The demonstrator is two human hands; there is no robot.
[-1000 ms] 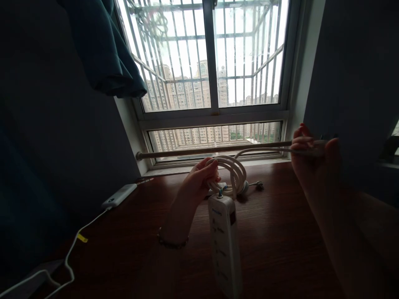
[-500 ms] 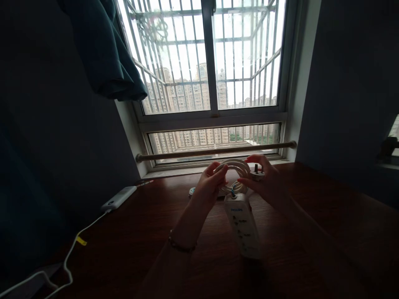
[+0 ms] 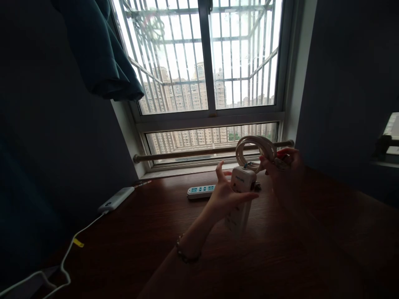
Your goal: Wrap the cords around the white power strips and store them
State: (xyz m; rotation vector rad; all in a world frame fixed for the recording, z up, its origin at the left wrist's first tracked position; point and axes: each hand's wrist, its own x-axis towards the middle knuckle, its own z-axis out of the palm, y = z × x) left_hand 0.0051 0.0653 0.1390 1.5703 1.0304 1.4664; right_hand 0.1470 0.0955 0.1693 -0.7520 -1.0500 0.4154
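Dim room, with a barred window [image 3: 205, 62] glowing at twelve o'clock and a dark brown wooden desk [image 3: 124, 249] spreading below it. Just right of centre, our left hand [image 3: 226, 195] curls loosely round a white plastic power strip [image 3: 238, 199], one finger lifted clear; the strip hangs upright over the desk. At about one o'clock from it, our right hand [image 3: 282, 166] is closed, pinching the right side of a coiled white cord [image 3: 254, 151] that rises from the strip's top end, in front of a pale curtain rod [image 3: 187, 153].

We judge the step in hand to be holding the wound cord together above the strip. Any next move calls for a steady pinch, since the stiff loops could spring apart.

At nine o'clock from the strip, a second white power strip with blue sockets [image 3: 201, 191] lies flat. Further left sits a white power bank [image 3: 116, 199], its thin white cable [image 3: 70, 253] trailing towards seven o'clock. Dark teal cloth [image 3: 99, 54] hangs at eleven o'clock.
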